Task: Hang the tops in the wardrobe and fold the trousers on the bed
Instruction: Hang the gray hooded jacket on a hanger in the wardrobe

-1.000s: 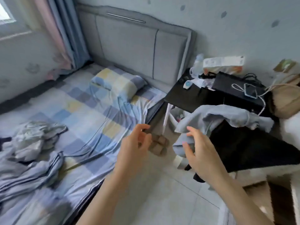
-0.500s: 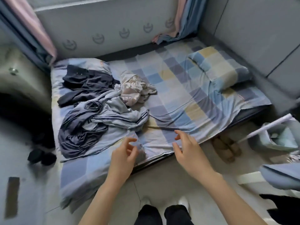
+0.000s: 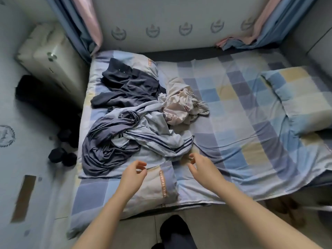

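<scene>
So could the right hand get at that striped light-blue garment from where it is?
Probably yes. The right hand hovers open just short of the striped garment, whose near edge lies on top of the pile with nothing over it. Only bare bed sheet lies between them, and the left hand is off to the side.

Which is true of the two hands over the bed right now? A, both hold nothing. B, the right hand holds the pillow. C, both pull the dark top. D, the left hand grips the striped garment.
A: the left hand and right hand hover with loosely curled fingers just short of the striped garment, with no grip on anything.
</scene>
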`<state>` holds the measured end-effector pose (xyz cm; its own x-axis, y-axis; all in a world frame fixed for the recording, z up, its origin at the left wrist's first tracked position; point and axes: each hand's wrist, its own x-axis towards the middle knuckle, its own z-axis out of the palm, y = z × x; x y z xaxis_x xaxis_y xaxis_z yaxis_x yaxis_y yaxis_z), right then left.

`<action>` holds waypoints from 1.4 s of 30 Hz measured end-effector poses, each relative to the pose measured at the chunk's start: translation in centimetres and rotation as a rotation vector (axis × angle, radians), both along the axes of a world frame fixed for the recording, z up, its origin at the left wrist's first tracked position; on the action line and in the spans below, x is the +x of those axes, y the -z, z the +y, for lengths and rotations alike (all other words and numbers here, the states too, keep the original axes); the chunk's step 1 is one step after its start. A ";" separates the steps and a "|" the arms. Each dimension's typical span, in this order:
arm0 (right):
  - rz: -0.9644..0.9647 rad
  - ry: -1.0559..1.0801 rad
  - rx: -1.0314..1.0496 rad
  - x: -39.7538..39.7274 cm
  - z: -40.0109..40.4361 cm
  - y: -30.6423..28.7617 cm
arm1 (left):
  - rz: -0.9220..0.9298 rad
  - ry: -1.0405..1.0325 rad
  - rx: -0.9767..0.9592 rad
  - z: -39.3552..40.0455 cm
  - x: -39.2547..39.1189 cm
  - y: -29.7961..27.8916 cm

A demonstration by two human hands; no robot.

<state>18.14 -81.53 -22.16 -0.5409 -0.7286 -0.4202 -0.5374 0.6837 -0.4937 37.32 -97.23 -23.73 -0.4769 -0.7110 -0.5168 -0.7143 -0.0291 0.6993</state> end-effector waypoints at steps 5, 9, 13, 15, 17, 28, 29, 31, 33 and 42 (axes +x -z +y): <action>-0.005 -0.071 0.095 -6.4 -6.6 6.8 | -0.011 -0.279 0.238 -6.6 -4.7 6.7; -0.020 -0.097 0.184 -9.8 -11.3 13.9 | -0.056 -0.422 0.352 -10.8 -7.7 13.8; -0.057 -0.081 0.252 -11.0 -15.1 21.7 | -0.080 -0.492 0.441 -13.8 -10.1 21.9; -0.064 -0.055 0.267 -11.1 -16.6 25.1 | -0.058 -0.537 0.503 -14.8 -11.3 24.9; -0.055 -0.027 0.293 -11.1 -18.2 28.6 | -0.050 -0.560 0.548 -15.5 -12.2 28.0; -0.181 0.073 0.144 -12.5 -20.2 37.8 | 0.014 -0.552 0.711 -16.1 -13.6 35.4; -0.211 0.079 0.080 -12.3 -20.1 36.8 | 0.043 -0.575 0.740 -16.1 -13.8 35.3; -0.226 0.082 -0.039 -12.0 -20.0 34.1 | 0.119 -0.636 0.785 -16.4 -14.4 34.7; -0.207 0.050 -0.159 -11.8 -19.7 30.7 | 0.208 -0.685 0.832 -16.8 -14.9 33.6; -0.393 0.154 -0.515 -10.0 -18.7 13.4 | 0.618 -0.849 0.987 -18.3 -17.1 25.2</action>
